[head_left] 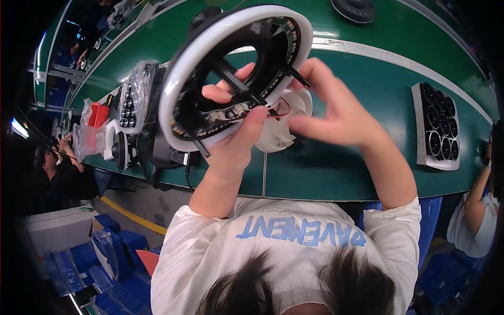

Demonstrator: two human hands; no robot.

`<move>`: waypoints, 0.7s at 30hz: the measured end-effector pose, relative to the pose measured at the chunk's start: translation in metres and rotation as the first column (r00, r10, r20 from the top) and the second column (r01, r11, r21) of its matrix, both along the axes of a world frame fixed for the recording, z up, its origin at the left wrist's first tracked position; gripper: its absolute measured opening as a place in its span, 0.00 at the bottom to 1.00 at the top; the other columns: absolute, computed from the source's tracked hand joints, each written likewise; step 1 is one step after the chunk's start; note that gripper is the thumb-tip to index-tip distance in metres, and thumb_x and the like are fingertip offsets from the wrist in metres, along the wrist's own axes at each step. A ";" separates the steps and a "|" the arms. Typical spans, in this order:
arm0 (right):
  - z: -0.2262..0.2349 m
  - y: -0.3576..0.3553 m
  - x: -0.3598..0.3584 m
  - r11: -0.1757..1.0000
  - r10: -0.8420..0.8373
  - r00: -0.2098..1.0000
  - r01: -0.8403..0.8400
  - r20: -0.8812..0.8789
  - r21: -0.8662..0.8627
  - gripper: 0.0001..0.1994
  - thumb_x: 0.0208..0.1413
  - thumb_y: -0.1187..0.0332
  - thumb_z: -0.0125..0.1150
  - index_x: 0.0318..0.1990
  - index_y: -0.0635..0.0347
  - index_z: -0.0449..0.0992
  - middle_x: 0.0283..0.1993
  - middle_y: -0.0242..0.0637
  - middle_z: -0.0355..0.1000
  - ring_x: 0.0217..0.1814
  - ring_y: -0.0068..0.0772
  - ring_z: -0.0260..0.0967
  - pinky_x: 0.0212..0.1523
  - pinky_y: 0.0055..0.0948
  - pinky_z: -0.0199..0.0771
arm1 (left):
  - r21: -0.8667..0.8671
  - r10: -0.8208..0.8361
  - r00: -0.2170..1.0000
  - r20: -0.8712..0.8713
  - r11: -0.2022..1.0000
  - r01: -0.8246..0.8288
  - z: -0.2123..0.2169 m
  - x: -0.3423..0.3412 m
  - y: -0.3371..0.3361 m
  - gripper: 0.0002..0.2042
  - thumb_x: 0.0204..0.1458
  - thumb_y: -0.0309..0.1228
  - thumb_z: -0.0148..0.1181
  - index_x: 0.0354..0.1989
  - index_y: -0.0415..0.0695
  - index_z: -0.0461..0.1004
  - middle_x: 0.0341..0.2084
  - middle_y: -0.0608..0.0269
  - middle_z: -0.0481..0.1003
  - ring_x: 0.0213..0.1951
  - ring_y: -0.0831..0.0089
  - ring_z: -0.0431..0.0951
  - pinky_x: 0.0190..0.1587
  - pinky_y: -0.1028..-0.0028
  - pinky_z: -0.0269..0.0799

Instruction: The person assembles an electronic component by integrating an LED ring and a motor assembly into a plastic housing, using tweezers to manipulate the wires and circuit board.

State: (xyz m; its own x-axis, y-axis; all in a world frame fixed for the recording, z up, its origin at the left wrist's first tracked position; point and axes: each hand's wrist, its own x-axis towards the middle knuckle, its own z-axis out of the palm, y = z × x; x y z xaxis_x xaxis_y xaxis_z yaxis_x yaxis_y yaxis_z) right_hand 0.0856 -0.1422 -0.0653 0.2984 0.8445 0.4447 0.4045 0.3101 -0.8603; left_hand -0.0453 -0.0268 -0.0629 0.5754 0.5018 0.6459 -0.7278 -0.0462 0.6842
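1. Both hands raised over green table, gripping ring light.
2. Left hand pinching lower rim; right hand closed beside white round part (partly hidden).
3. Ring tilted, up-left of hands.

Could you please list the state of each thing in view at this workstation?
White ring-shaped lamp with black inner frame: lifted off the green work surface, tilted, unlit.
White round plastic part: held behind the ring.
Left hand: fingers gripping the ring's inner frame.
Right hand: fingers on the white part.
White tray of black rings: lying flat, filled.
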 end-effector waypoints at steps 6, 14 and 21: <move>-0.001 0.002 -0.028 0.994 -0.060 0.993 0.051 -0.105 -0.093 0.21 0.36 0.65 0.66 0.34 0.63 0.62 0.32 0.39 0.65 0.40 0.34 0.64 0.40 0.29 0.66 | 0.002 0.105 0.994 -0.005 0.995 -0.105 -0.002 0.000 -0.004 0.21 0.42 0.14 0.56 0.42 0.44 0.56 0.48 0.36 0.61 0.53 0.53 0.62 0.55 0.59 0.59; 0.006 -0.002 -0.031 0.967 -0.254 0.966 0.253 -0.050 -0.023 0.16 0.38 0.69 0.66 0.32 0.62 0.65 0.27 0.33 0.68 0.30 0.29 0.67 0.35 0.25 0.68 | 0.113 0.333 0.943 -0.017 0.937 -0.330 -0.011 0.002 0.006 0.19 0.43 0.14 0.51 0.44 0.42 0.57 0.48 0.37 0.61 0.53 0.54 0.62 0.54 0.57 0.62; 0.012 -0.004 -0.025 0.983 -0.181 0.942 0.178 -0.283 -0.036 0.11 0.50 0.64 0.57 0.29 0.64 0.68 0.24 0.33 0.68 0.24 0.23 0.65 0.27 0.20 0.65 | -0.459 -0.091 0.973 -0.213 0.888 -0.018 0.009 -0.002 -0.002 0.19 0.45 0.16 0.53 0.45 0.41 0.59 0.45 0.41 0.66 0.43 0.66 0.71 0.43 0.71 0.71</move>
State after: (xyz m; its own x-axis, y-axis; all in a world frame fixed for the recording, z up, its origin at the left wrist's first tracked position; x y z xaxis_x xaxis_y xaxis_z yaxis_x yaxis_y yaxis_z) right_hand 0.0603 -0.1459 -0.0530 0.5582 0.7692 0.3111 0.1913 0.2456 -0.9503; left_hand -0.0473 -0.0286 -0.0535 0.6999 0.6843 0.2044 -0.5493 0.3329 0.7665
